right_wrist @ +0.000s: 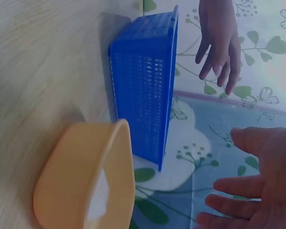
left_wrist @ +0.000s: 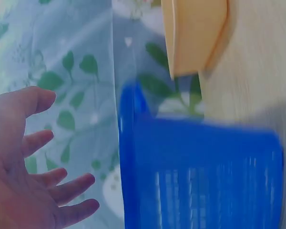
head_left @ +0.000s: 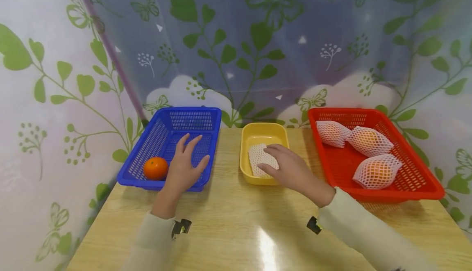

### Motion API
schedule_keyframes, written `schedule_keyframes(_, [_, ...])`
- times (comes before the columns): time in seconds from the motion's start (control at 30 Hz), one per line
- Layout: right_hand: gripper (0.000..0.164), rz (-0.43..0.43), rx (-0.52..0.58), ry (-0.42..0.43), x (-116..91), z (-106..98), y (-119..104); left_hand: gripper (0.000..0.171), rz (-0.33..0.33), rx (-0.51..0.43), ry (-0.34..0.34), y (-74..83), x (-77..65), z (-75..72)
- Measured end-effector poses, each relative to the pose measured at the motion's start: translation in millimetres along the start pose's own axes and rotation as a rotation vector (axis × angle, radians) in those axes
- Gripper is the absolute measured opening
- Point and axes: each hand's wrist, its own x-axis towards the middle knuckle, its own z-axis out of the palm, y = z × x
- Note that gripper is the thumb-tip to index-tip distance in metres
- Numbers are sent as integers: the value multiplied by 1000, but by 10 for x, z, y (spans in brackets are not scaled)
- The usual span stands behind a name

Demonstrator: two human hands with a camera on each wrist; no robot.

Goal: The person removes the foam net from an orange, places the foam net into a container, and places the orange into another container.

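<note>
In the head view my left hand [head_left: 182,170] hovers over the blue basket [head_left: 189,120], its fingers spread and holding nothing. Beside it, inside that basket, lies a bare orange [head_left: 155,168]. My right hand [head_left: 289,166] is above the right side of the small yellow bin [head_left: 263,128]. A white foam net sleeve [head_left: 259,160] lies in the bin, partly covered by the fingers in this view. From the right wrist, the right hand [right_wrist: 257,186] shows spread fingers, apart from the yellow bin [right_wrist: 71,167] and the sleeve [right_wrist: 99,198].
A red basket [head_left: 341,172] stands at the right with three oranges in foam nets, one of them near its front [head_left: 377,171]. All the containers stand on a wooden table [head_left: 221,230], before a leaf-patterned curtain [head_left: 228,37].
</note>
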Motion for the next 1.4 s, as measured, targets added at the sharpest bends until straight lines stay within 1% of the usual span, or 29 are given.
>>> schedule_keyframes(0.07, [58,16,-5,10,-40,-90,63,61,31,-16,-5,74,-19,92])
schedule_keyframes(0.17, [59,61,-7,21,-92,-231,149,63,61,-44,-15,165,-29,226])
schedule_keyframes(0.3, [61,124,-11,31,-147,-392,242,66,57,-68,-18,290,-12,363])
schedule_keyframes(0.37, [62,150,-14,31,-174,-447,287,67,46,-62,-27,355,-1,424])
schedule_keyframes(0.47, [66,192,-21,8,-218,-523,344,70,39,-57,-57,462,6,510])
schedule_keyframes(0.67, [79,266,-40,-68,-245,-664,457,72,86,-23,-105,711,0,668])
schedule_keyframes(0.8, [90,314,-65,-123,-271,-735,603,73,107,-25,-172,869,-21,827])
schedule_keyframes(0.87, [93,336,-79,-150,-297,-748,700,73,111,-46,-204,930,-31,908])
schedule_keyframes(0.97, [91,363,-96,-180,-323,-753,846,75,111,-75,-245,1024,-26,990])
schedule_keyframes(1.1, [82,388,-104,-215,-329,-782,1028,77,102,-69,-300,1162,20,1079])
schedule_keyframes(1.3, [86,451,-86,-263,-368,-909,1326,81,87,-45,-416,1393,58,1273])
schedule_keyframes(1.4, [89,497,-72,-288,-400,-1005,1497,82,91,-19,-457,1487,59,1393])
